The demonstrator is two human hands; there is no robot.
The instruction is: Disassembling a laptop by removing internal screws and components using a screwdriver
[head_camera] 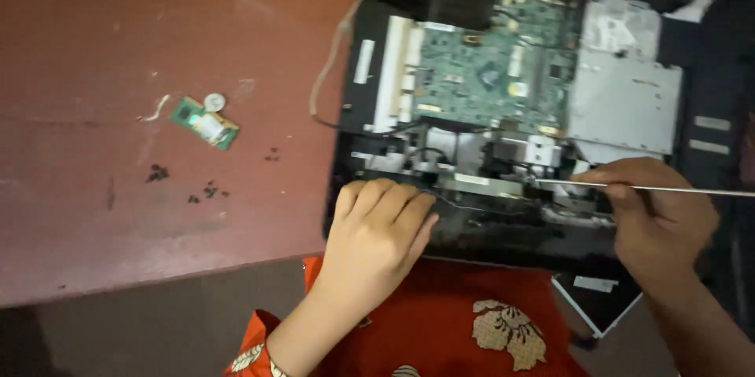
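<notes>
We see green circuit board (pixel 480 70) in black laptop shell (pixel 708 157) w/ silver drive plate (pixel 625 102); reddish-brown table (pixel 157 47); red cloth (pixel 472 306), cream flower print; small green chip (pixel 206 123).

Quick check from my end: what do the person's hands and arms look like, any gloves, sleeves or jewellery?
Both hands are bare, with no gloves, rings or watch visible. The left hand leads to a forearm ending in a red sleeve with a cream floral print. The right hand and its forearm show no sleeve in view.
</notes>
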